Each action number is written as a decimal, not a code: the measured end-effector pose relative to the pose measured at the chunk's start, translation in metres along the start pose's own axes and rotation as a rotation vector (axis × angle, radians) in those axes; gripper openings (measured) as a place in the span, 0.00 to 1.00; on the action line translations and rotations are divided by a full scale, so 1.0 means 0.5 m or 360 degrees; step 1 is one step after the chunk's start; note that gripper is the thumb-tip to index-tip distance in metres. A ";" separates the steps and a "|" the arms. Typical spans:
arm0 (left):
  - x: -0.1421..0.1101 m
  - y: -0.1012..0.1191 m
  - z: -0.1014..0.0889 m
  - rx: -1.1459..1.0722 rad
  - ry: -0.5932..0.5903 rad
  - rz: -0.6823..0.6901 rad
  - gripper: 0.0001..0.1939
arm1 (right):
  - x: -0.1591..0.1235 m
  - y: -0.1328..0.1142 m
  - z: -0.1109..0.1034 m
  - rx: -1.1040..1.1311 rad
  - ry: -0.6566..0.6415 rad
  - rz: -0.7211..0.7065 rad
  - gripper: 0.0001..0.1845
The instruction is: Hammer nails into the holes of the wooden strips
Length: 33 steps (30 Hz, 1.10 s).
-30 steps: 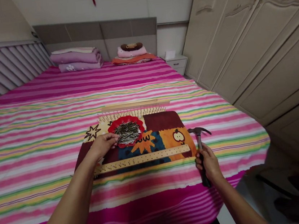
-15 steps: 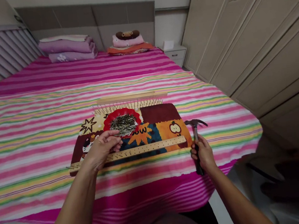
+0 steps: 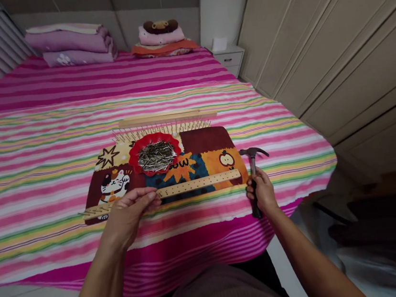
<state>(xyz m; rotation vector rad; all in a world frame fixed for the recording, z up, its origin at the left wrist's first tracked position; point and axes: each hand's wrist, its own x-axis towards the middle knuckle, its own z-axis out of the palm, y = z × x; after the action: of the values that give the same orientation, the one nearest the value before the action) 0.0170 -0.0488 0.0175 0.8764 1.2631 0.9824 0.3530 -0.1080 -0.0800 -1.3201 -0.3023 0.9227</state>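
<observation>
My left hand (image 3: pixel 134 214) is closed in a pinch over the near wooden strip (image 3: pixel 198 183); whatever its fingertips hold is too small to make out. Thin nails stand in the strip's left part, and small dark holes run along its right part. Beyond the hand sits a red scalloped bowl (image 3: pixel 134 162) heaped with loose nails (image 3: pixel 159 156). On the right, my right hand (image 3: pixel 264 192) is wrapped round the black grip of a claw hammer (image 3: pixel 253 161), its head pointing away from me, beside the strip's right end.
Under the strip and bowl lies a patterned mat (image 3: pixel 207 140) on a striped bedspread (image 3: pixel 282 128). Behind the bowl, another strip (image 3: pixel 167 129) bristles with nails, and bare wood (image 3: pixel 165 118) lies beyond it. Folded bedding (image 3: pixel 73 43) is stacked at the headboard; a wardrobe (image 3: pixel 315 47) stands right.
My left hand has moved from the near edge of the nail bowl down to the wooden strip, still pinched. The right hand keeps its hold on the hammer. The view has tilted downward.
</observation>
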 end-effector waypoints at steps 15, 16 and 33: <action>-0.034 -0.073 0.020 -0.0157 0.0201 -0.0102 0.23 | 0.000 0.003 -0.002 -0.0020 0.0002 -0.0003 0.19; -0.034 -0.079 0.020 -0.0132 0.0209 -0.0108 0.22 | 0.000 0.003 -0.002 -0.0024 -0.0003 -0.0003 0.19; -0.020 -0.122 0.080 -0.0403 0.0386 -0.0032 0.18 | -0.001 0.002 0.000 0.0000 0.0006 -0.0008 0.20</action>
<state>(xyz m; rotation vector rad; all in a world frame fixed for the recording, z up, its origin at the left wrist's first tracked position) 0.0627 -0.0794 -0.0313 0.5592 1.3119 1.2296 0.3522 -0.1085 -0.0805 -1.3206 -0.3024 0.9159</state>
